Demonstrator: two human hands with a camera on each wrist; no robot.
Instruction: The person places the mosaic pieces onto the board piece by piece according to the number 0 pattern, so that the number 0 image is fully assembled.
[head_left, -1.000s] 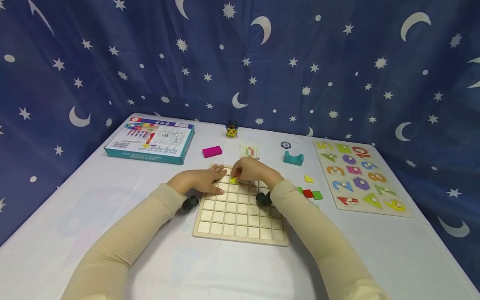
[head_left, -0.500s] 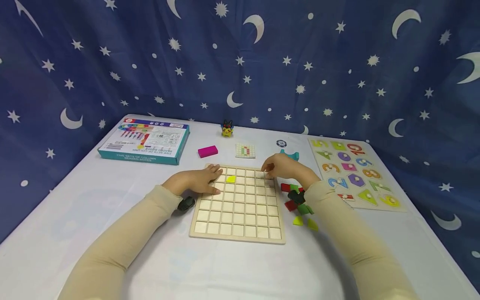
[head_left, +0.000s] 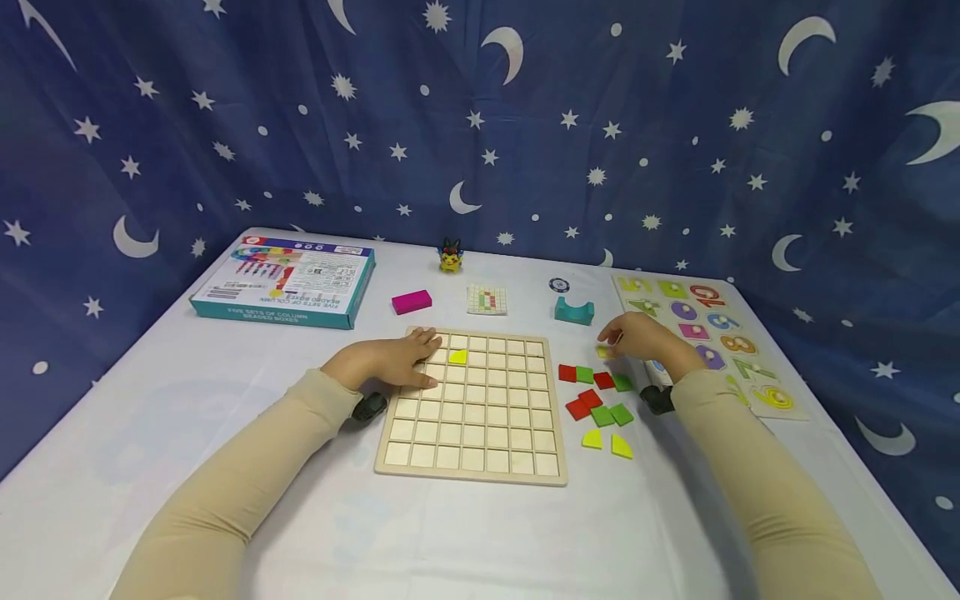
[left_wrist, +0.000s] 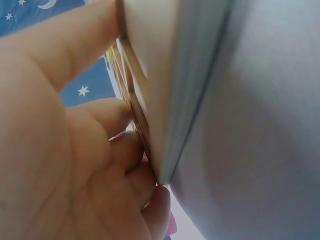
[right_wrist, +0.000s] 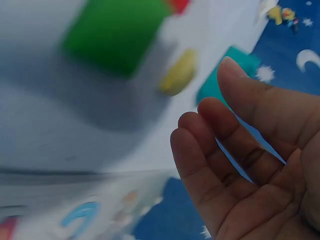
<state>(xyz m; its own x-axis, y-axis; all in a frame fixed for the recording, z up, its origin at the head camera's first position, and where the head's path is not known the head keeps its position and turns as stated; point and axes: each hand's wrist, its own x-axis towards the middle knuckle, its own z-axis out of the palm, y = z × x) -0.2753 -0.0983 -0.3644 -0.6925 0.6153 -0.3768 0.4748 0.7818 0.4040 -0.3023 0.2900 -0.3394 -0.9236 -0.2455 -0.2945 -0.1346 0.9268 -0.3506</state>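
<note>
From the head view, we saw the left hand (head_left: 390, 365) lying flat, fingers straight, on the far left corner of the wooden grid board (head_left: 474, 454), pressing it down, as we judged, so that it would not slide on the white table (head_left: 225, 400). 1 yellow piece (head_left: 457, 357) sat in a cell of the board's second row, just beside those fingertips. The right hand (head_left: 645, 342) hovered well to the right of the board, its fingers loosely curved and holding nothing, just above a small yellow tile (head_left: 602, 352) at the far edge of the loose red, green and yellow pieces (head_left: 600, 400); these lay between the board and the number puzzle (head_left: 712, 350), within easy reach.

The left wrist view showed the left hand's fingers (left_wrist: 100, 130) spread against the board's edge (left_wrist: 135, 100), steadying it.

In the blurred right wrist view, the right hand's fingers (right_wrist: 225, 145) were open and relaxed, empty, near the yellow tile (right_wrist: 178, 74) and a green one (right_wrist: 115, 32)
</note>
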